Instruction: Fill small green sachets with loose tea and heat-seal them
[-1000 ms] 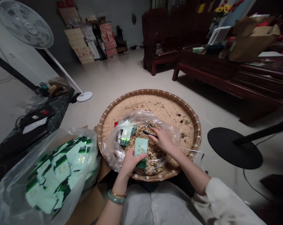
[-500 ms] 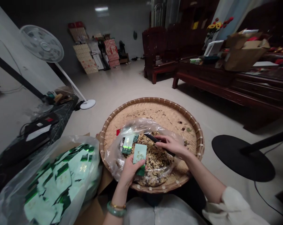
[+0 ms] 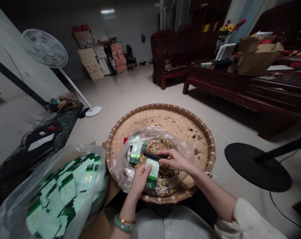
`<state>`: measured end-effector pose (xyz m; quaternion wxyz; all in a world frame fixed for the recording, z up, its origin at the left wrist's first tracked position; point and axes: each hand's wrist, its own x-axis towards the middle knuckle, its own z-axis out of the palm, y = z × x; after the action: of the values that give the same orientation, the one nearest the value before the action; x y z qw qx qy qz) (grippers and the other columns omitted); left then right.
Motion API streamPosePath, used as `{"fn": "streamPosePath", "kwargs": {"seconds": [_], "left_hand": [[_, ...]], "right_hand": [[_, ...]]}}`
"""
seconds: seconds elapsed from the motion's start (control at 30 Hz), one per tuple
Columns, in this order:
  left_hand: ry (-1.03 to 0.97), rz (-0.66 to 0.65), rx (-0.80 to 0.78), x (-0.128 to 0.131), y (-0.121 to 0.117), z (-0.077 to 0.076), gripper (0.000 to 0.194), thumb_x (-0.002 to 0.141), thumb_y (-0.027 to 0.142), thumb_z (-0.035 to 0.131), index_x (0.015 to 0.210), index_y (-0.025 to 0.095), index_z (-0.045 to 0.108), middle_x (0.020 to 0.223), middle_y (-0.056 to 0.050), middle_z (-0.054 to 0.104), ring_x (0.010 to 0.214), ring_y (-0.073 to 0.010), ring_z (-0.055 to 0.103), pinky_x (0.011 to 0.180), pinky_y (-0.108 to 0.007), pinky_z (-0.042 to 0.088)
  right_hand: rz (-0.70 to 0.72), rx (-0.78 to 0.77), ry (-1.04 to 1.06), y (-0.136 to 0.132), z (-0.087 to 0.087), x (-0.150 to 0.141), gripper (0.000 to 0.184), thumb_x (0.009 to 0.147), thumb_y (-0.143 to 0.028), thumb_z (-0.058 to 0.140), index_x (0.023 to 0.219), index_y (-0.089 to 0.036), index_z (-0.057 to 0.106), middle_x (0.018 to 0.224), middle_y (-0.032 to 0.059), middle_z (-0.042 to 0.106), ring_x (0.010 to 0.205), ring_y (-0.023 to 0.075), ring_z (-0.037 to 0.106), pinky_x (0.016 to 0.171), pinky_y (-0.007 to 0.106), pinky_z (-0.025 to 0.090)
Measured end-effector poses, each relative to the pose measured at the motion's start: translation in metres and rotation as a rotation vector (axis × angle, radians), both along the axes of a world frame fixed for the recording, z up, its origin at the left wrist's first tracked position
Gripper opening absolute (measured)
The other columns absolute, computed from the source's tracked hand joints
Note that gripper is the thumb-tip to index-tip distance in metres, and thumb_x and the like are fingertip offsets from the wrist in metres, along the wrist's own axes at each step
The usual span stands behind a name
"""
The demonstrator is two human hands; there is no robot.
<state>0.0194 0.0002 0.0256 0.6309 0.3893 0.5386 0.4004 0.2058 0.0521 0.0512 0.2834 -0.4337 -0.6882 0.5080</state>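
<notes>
My left hand (image 3: 139,179) is closed on a small pale-green and dark-green packet (image 3: 152,171), held upright over a clear plastic bag (image 3: 121,167). In my right hand (image 3: 174,160) is a slim black bar-shaped tool (image 3: 151,155), whose exact kind I cannot make out. It lies across the packet's top edge, seeming to touch it. Beneath both hands, the bag holds loose, dry brown-gold leaf-like material (image 3: 162,145). Another green packet (image 3: 135,152) rests on that material, left of the tool.
The bag sits in a round woven bamboo tray (image 3: 150,114) with dark scraps scattered on it. At left, a large plastic bag (image 3: 97,179) holds many similar packets. A white fan (image 3: 48,51), a black round stand base (image 3: 257,167) and a wooden table (image 3: 240,86) stand around.
My right hand has moved left and slightly down, bringing the black tool from beyond the packet onto its top edge. The packet has shifted slightly right and tilted.
</notes>
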Motion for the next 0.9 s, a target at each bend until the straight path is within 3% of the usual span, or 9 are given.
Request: {"fn": "streamPosePath", "kwargs": {"seconds": [0.13,0.27,0.37,0.43,0.6,0.73,0.9], "left_hand": [[0.057,0.031,0.041,-0.003,0.002,-0.008,0.054,0.07,0.066,0.059,0.07,0.012,0.064,0.056,-0.003,0.062,0.053,-0.0164,0.057,0.047,-0.025,0.044],[0.042,0.02,0.062,-0.006,0.004,-0.009,0.052,0.07,0.063,0.061,0.071,0.012,0.064,0.059,-0.003,0.064,0.056,-0.0163,0.058,0.052,-0.025,0.045],[0.014,0.041,0.046,-0.01,0.005,-0.006,0.052,0.07,0.062,0.063,0.073,0.011,0.065,0.059,-0.003,0.065,0.052,-0.0153,0.058,0.053,-0.026,0.046],[0.004,0.056,0.029,-0.012,0.005,-0.004,0.054,0.068,0.064,0.063,0.075,0.01,0.065,0.059,-0.004,0.065,0.049,-0.0154,0.058,0.051,-0.026,0.046],[0.037,0.045,0.048,-0.012,0.005,-0.003,0.055,0.069,0.064,0.062,0.077,0.01,0.066,0.061,-0.005,0.068,0.05,-0.0168,0.06,0.049,-0.026,0.046],[0.044,0.027,0.059,-0.012,0.005,-0.003,0.054,0.072,0.063,0.06,0.077,0.01,0.067,0.058,-0.005,0.067,0.051,-0.0172,0.06,0.05,-0.026,0.046],[0.048,0.039,0.053,-0.014,0.005,-0.002,0.055,0.071,0.064,0.059,0.079,0.01,0.067,0.055,-0.003,0.065,0.048,-0.0166,0.058,0.049,-0.027,0.046]], "right_hand": [[-0.012,-0.024,-0.017,-0.002,0.003,-0.001,0.03,0.076,-0.026,0.063,0.103,-0.017,0.071,0.1,0.006,0.072,0.089,0.0235,0.064,0.081,0.036,0.048],[0.027,-0.254,0.063,0.002,0.004,0.001,0.036,0.075,-0.032,0.066,0.108,-0.016,0.068,0.086,0.004,0.07,0.066,0.0144,0.058,0.057,0.025,0.045],[-0.038,-0.352,0.135,0.006,0.003,0.008,0.043,0.072,-0.037,0.07,0.109,-0.016,0.067,0.081,0.0028,0.068,0.062,0.011,0.054,0.053,0.022,0.042],[-0.06,-0.362,0.153,0.007,0.003,0.012,0.045,0.07,-0.038,0.073,0.109,-0.016,0.067,0.082,0.0032,0.067,0.064,0.0109,0.054,0.055,0.022,0.042],[0.045,-0.301,0.089,0.003,0.004,0.01,0.042,0.072,-0.033,0.07,0.11,-0.016,0.067,0.085,0.0034,0.068,0.062,0.0106,0.052,0.051,0.021,0.039],[0.014,-0.235,0.044,0.001,0.003,0.003,0.038,0.072,-0.032,0.069,0.106,-0.016,0.069,0.08,0.0026,0.068,0.06,0.0113,0.052,0.051,0.022,0.038],[0.025,-0.314,0.098,0.006,0.002,0.01,0.044,0.07,-0.038,0.071,0.107,-0.016,0.068,0.074,0.0008,0.064,0.059,0.0103,0.05,0.05,0.021,0.037]]}}
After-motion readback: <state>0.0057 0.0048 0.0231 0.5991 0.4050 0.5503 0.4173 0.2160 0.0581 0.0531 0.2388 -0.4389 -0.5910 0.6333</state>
